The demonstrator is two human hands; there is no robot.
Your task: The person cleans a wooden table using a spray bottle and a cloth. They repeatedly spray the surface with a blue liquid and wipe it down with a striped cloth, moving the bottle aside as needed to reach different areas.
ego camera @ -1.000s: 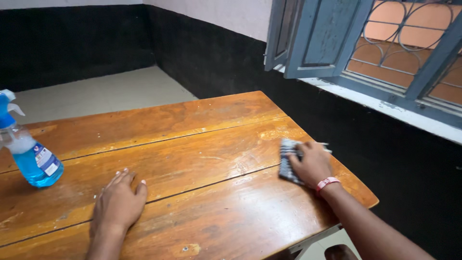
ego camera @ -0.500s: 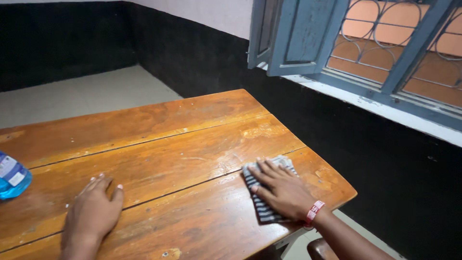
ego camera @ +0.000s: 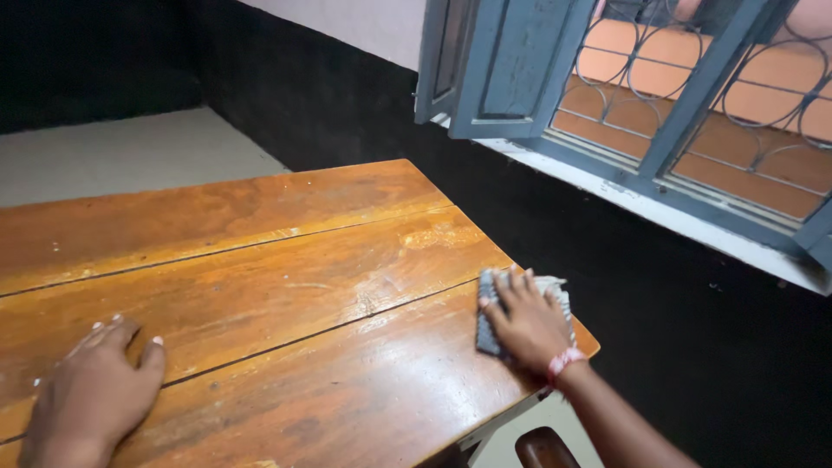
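Your right hand [ego camera: 530, 328] is pressing a striped cloth [ego camera: 487, 334] flat, fingers spread over it (not gripping), at the table's [ego camera: 260, 260] right edge near the window [ego camera: 659, 104]. Your left hand [ego camera: 91, 394] is lying open, palm down, holding nothing.

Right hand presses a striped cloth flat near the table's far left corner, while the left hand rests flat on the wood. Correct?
Not quite. In the head view the right hand presses the striped cloth at the wooden table's near right corner. The left hand does rest flat.
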